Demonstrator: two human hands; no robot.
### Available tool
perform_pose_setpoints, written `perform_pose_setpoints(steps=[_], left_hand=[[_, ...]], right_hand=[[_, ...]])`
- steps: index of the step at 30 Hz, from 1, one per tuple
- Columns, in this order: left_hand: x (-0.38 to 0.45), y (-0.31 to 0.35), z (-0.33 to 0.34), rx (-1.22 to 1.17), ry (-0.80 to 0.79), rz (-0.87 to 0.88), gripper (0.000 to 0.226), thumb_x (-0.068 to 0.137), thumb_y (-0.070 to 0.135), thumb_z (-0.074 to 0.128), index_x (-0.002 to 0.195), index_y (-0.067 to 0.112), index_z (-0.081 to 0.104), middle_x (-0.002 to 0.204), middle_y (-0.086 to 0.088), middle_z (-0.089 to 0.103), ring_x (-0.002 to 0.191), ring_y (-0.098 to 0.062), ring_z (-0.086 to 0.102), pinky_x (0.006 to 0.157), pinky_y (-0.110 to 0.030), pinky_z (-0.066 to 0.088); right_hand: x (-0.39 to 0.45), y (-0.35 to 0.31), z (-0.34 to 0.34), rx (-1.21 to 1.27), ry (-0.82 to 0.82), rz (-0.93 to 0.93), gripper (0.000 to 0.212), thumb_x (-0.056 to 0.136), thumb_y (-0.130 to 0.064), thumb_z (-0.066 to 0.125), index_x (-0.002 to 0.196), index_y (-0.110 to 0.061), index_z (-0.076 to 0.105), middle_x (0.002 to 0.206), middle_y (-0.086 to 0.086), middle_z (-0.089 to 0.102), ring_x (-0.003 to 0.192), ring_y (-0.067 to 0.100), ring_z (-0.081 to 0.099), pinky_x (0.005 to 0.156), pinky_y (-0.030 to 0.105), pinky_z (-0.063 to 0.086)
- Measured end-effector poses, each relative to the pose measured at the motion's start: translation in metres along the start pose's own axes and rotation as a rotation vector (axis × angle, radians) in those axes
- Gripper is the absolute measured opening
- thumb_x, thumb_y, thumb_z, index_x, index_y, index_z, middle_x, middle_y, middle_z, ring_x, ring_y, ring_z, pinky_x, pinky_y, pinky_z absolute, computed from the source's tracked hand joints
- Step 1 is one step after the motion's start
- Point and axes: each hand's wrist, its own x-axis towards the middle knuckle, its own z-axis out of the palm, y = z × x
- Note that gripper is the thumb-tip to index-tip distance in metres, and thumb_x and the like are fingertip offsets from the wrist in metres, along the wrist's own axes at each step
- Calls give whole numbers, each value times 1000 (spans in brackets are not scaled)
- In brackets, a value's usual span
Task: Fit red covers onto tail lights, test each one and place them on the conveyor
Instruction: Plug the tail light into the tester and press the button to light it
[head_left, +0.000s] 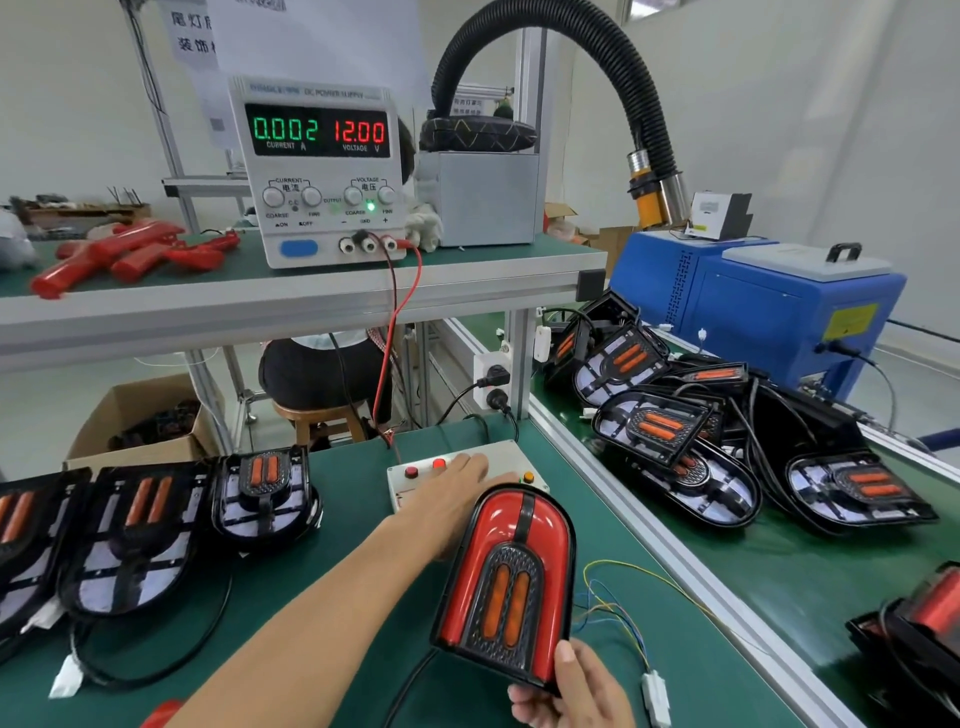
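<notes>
Test step: right hand (569, 691) grips covered tail light (506, 582) upright at its base; left hand (447, 499), fingers flat, reaches test box (415, 480) buttons. Hold lamp steady, face visible, press one button, watch for glow

Left hand (457, 493) fingertips partly hidden behind covered tail light (511, 577).

- Single head view, worn by the person; no second view to overlap.
- Faces forward and down over green bench (363, 519); wide-angle, edges bowed.
- Near: both forearms enter from bottom edge, close to lens.
- Far: power supply (319, 171) on raised shelf, roughly centre-left.
- Right: conveyor (779, 571) runs near to far.
</notes>
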Motion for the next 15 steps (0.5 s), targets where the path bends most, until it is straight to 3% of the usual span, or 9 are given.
perform_pose_setpoints(steps=[3, 8, 11, 15], left_hand=[[2, 2, -2, -19, 3, -27, 51, 104, 28, 56, 147, 35, 30, 131, -7, 42, 119, -24, 45, 95, -38, 41], [3, 6, -3, 17, -37, -56, 51, 107, 29, 45, 154, 40, 31, 136, -8, 37, 126, -30, 37, 103, -45, 38], [2, 8, -6, -57, -47, -101, 43, 107, 31, 47, 149, 31, 37, 136, -9, 39, 127, -31, 37, 104, -43, 35], [4, 10, -9, -96, -93, -167, 50, 102, 33, 58, 146, 20, 39, 139, -6, 40, 129, -27, 39, 106, -45, 38]], right_hand=[[5, 2, -2, 13, 32, 13, 29, 104, -10, 43, 103, 12, 61, 68, 34, 65, 51, 34, 61, 47, 34, 55], [11, 6, -1, 65, 76, 24, 27, 105, -6, 40, 105, 16, 56, 61, 36, 60, 43, 32, 60, 40, 32, 54], [11, 7, 0, 100, 77, 21, 26, 105, -5, 40, 103, 15, 56, 61, 35, 60, 43, 31, 61, 40, 31, 54], [10, 9, 1, 119, 94, 4, 26, 105, -5, 41, 101, 13, 59, 63, 30, 61, 48, 28, 63, 44, 31, 54]])
